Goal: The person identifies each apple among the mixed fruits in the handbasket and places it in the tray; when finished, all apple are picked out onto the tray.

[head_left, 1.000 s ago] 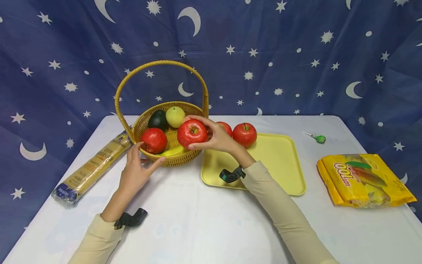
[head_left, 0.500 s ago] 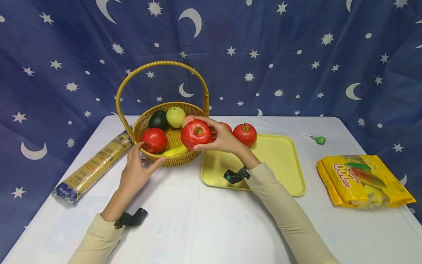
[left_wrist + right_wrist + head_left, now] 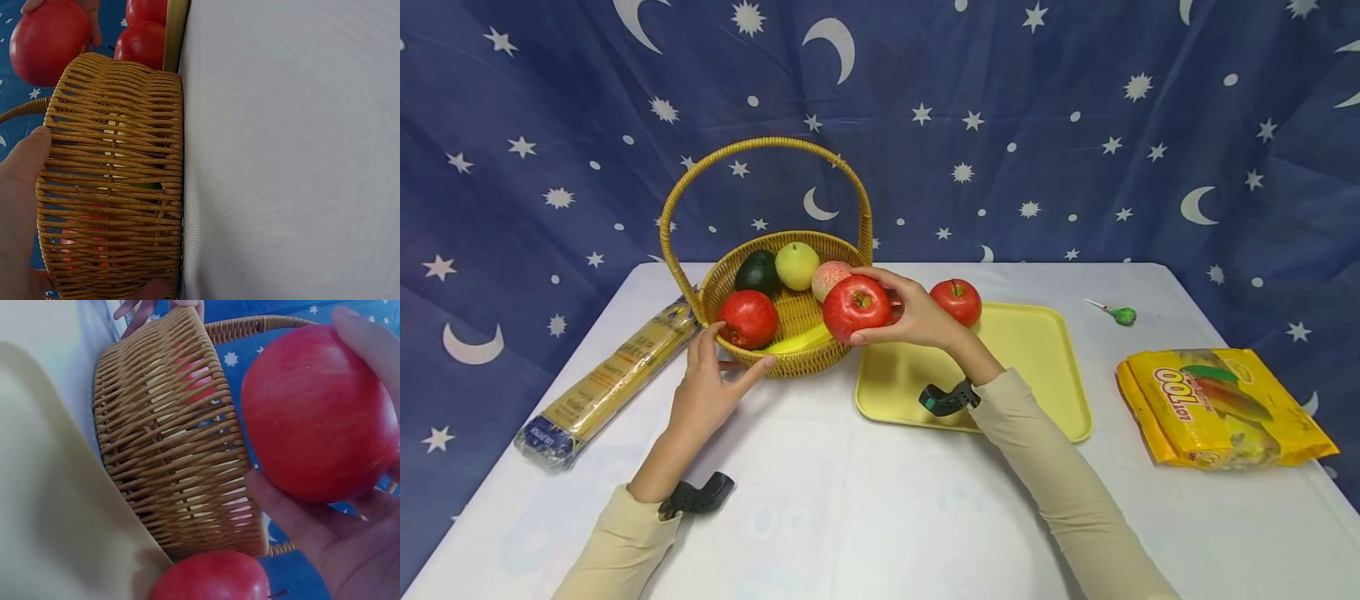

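Observation:
My right hand (image 3: 917, 315) grips a red apple (image 3: 856, 308) by its side, above the right rim of the wicker basket (image 3: 817, 360). In the right wrist view the apple (image 3: 319, 415) is beside the rim, between thumb and fingers. My left hand (image 3: 706, 392) holds the basket's front left rim; in the left wrist view, the thumb lies at the edge of the woven wall (image 3: 112, 169). Inside are a red round fruit (image 3: 748, 318), a dark green avocado (image 3: 757, 273), a pale yellow-green pear (image 3: 797, 265), a pinkish peach (image 3: 829, 277) and a banana (image 3: 797, 342).
A yellow tray (image 3: 1030, 358) lies right of the basket, with a red apple (image 3: 957, 302) at its back edge; my right hand hides another. A spaghetti pack (image 3: 613, 379) lies left. On the right are a green lollipop (image 3: 1123, 316) and a yellow snack bag (image 3: 1221, 408).
My right hand has moved right with the apple, from over the basket's inside to its right rim, uncovering the peach. The left hand has stayed at the rim.

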Demonstrator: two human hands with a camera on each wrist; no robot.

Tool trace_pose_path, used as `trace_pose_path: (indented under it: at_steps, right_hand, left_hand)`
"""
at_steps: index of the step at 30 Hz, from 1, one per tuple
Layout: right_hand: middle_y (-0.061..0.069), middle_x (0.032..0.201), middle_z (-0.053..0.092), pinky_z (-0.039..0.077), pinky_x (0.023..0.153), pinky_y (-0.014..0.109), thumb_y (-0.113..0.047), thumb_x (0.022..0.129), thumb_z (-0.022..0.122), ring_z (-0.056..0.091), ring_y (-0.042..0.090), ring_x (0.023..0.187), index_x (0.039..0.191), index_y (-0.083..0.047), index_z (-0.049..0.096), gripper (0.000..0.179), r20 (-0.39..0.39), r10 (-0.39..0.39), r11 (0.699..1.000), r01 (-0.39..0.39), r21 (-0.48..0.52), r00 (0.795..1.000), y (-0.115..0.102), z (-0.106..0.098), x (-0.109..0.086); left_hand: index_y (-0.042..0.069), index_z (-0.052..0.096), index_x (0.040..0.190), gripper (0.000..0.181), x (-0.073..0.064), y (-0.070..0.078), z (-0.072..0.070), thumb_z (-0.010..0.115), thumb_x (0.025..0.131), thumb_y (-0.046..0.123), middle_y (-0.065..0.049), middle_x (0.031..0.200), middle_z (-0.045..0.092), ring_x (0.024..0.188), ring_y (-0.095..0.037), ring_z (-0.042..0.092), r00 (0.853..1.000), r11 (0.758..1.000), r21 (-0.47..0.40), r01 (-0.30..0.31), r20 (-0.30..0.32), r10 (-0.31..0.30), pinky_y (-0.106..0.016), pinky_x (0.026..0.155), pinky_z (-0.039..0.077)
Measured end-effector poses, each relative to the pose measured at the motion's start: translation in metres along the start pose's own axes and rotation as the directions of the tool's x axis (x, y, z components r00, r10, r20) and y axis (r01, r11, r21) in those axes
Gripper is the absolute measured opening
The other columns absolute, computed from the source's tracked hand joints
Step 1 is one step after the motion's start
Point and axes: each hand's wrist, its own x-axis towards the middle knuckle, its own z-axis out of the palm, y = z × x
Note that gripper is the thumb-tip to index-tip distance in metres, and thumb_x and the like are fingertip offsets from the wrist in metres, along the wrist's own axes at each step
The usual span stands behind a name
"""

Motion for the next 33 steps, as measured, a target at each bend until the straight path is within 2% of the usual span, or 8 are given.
trace_pose_path:
  at_steps: [10, 17, 27, 33]
  right_hand:
    - [0.01, 0.134, 0.055, 0.053, 0.092, 0.037, -0.009, 0.072, 0.087, 0.057, 0.025, 0.116, 0.142, -0.005, 0.047, 0.081, 0.01, 0.013, 0.999, -0.012, -0.05, 1.0, 0.001, -0.005, -0.009]
    - [0.009, 0.137, 0.053, 0.05, 0.096, 0.04, -0.01, 0.073, 0.086, 0.054, 0.025, 0.12, 0.142, -0.006, 0.046, 0.08, -0.002, 0.062, 0.994, -0.062, -0.09, 0.998, 0.0, -0.009, -0.017]
    - [0.012, 0.132, 0.055, 0.054, 0.089, 0.038, -0.008, 0.072, 0.085, 0.058, 0.028, 0.113, 0.141, -0.008, 0.047, 0.079, 0.011, 0.088, 0.995, -0.088, -0.04, 0.996, 0.002, -0.015, -0.023]
    - [0.013, 0.131, 0.056, 0.054, 0.088, 0.038, -0.007, 0.071, 0.085, 0.058, 0.028, 0.112, 0.141, -0.006, 0.047, 0.079, 0.029, 0.083, 0.995, -0.082, -0.053, 0.996, 0.004, -0.02, -0.024]
  left_hand:
    - [0.003, 0.023, 0.149, 0.093, -0.001, -0.001, 0.0, 0.07, 0.085, 0.052, -0.027, 0.147, 0.028, 0.104, -0.042, 0.062, 1.0, 1.0, -0.005, -0.007, -0.005, 0.007, -0.065, 0.076, 0.048]
    - [0.004, 0.024, 0.148, 0.092, -0.001, 0.0, 0.001, 0.07, 0.085, 0.053, -0.027, 0.147, 0.028, 0.103, -0.041, 0.062, 1.0, 1.0, -0.007, -0.01, -0.009, 0.01, -0.065, 0.076, 0.048]
    - [0.004, 0.023, 0.148, 0.092, 0.0, -0.001, 0.002, 0.069, 0.085, 0.053, -0.027, 0.146, 0.028, 0.102, -0.041, 0.063, 1.0, 1.0, 0.0, -0.016, -0.012, 0.016, -0.064, 0.074, 0.048]
    - [0.004, 0.023, 0.149, 0.093, -0.001, 0.0, 0.001, 0.069, 0.085, 0.053, -0.026, 0.147, 0.027, 0.103, -0.041, 0.063, 1.0, 1.0, -0.004, -0.009, -0.007, 0.009, -0.064, 0.075, 0.048]
